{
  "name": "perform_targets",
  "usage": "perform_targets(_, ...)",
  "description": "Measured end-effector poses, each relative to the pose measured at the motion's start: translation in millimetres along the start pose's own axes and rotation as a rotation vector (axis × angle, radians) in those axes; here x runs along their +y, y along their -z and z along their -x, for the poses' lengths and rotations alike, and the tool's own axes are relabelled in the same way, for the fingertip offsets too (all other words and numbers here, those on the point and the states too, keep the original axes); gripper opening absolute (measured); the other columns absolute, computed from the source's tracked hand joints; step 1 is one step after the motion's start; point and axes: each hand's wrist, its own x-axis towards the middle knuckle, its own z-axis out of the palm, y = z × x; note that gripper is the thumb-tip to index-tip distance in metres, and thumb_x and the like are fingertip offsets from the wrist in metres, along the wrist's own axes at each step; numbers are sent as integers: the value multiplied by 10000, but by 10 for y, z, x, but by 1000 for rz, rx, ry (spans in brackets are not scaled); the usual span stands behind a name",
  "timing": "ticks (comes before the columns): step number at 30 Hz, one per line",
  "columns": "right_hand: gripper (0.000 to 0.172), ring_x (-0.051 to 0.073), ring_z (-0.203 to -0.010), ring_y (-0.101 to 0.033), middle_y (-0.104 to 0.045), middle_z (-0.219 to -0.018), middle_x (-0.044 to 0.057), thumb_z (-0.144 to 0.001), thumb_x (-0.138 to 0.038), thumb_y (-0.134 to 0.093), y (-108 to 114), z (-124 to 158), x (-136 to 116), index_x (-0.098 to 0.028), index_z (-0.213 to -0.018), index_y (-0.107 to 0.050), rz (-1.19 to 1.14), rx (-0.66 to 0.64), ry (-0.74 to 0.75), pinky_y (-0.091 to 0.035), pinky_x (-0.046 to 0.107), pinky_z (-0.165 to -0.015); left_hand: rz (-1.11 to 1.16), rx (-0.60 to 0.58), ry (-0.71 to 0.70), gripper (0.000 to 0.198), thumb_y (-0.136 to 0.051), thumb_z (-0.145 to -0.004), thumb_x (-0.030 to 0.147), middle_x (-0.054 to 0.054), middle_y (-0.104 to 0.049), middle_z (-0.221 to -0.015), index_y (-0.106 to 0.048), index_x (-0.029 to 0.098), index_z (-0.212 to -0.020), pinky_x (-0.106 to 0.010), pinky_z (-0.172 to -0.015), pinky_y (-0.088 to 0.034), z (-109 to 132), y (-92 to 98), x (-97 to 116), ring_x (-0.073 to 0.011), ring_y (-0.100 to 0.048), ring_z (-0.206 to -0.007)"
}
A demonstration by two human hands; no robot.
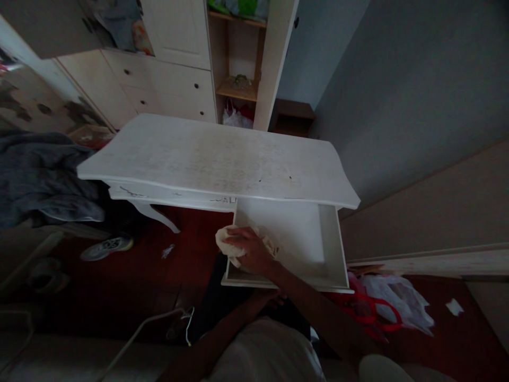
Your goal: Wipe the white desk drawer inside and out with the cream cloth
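A: State the condition of the right hand.
B: The right hand (254,252) grips a bunched beige cloth (228,241), with the fingers curled over its upper side.
A: Where is the cloth positioned?
B: At the left wall (237,215) of the extended drawer (302,228), toward the near end. One portion overlaps the wall; another shows to the right of the hand.
A: And the left hand?
B: The left hand (272,298) is below the front panel (322,288) of the drawer. Its grip cannot be determined; the area is dark.
A: Identify the main unit.
B: A white desk (167,138). The drawer projects from the right half of its near side. Dark smudges (222,159) mark the desktop.
A: List adjacent items.
B: Floor, left: one shoe (107,248). Floor, right: a white plastic bag (397,292) beside a red bag (360,307). Far side: a pale wardrobe (178,32), one door (274,63) swung outward.
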Motion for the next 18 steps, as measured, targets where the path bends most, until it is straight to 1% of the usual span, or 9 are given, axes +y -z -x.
perform_targets(3, 450, 201, -1175, -584, -669, -1253, 62, -770, -79, -669, 87, 179, -100, -234, -1192, -701, -70, -207, 15, -425, 351, -1058, 0, 1, -16, 616, -736, -627, 657, -152, -735, -998, -732, 115, -919, -340, -750, -462, 2, -12, -6, -231, -654, -835)
perform_targets(5, 480, 195, -1167, -600, -682, -1255, 43, -746, -41, -644, 134, 271, -144, -248, -1174, -709, -116, -350, 34, -421, 350, -1057, -2, -18, -23, 621, -720, -647, 658, -149, -732, -1028, -727, 121, -959, -333, -754, -466, 4, -18, -8, -224, -653, -844)
perform_targets(7, 549, 189, -1197, -591, -677, -1281, 24, -709, 1, -587, 181, 341, -180, -265, -1173, -712, -136, -454, 52, -397, 356, -1080, -15, -40, -32, 617, -699, -672, 660, -142, -729, -1047, -724, 133, -992, -328, -763, -466, 8, -19, -10, -222, -650, -865)
perform_targets(8, 584, 187, -1215, -581, -671, -1295, 22, -688, 16, -552, 211, 371, -194, -267, -1173, -712, -135, -480, 49, -383, 361, -1094, -27, -49, -38, 619, -688, -676, 669, -139, -728, -1048, -725, 139, -994, -326, -760, -466, 10, -18, -11, -222, -649, -868)
perform_targets(10, 612, 190, -1229, -574, -676, -1288, 30, -650, 21, -509, 291, 427, -210, -254, -1153, -725, -125, -505, 28, -367, 375, -1108, -50, -75, -55, 625, -667, -683, 686, -137, -725, -1057, -727, 144, -989, -328, -761, -465, 16, -10, -14, -227, -647, -881)
perform_targets(13, 564, 202, -1202, -590, -705, -1228, 42, -638, 9, -517, 469, 553, -191, -239, -1087, -752, -111, -525, -14, -367, 389, -1104, -60, -80, -64, 604, -659, -695, 668, -138, -723, -1051, -729, 141, -982, -340, -798, -466, 24, 2, -20, -235, -650, -909)
perform_targets(15, 493, 214, -1168, -605, -716, -1190, 56, -651, -11, -556, 622, 697, -142, -233, -1038, -765, -101, -497, -71, -388, 396, -1080, -50, -65, -55, 580, -669, -698, 640, -134, -727, -1034, -729, 140, -986, -341, -820, -464, 25, 4, -20, -234, -654, -917)
perform_targets(18, 392, 227, -1121, -624, -726, -1141, 81, -690, -51, -587, 892, 1011, -10, -229, -989, -769, -94, -413, -164, -427, 404, -1034, -30, -36, -44, 587, -694, -670, 633, -133, -737, -1017, -730, 138, -985, -334, -770, -470, 21, -7, -3, -231, -659, -869)
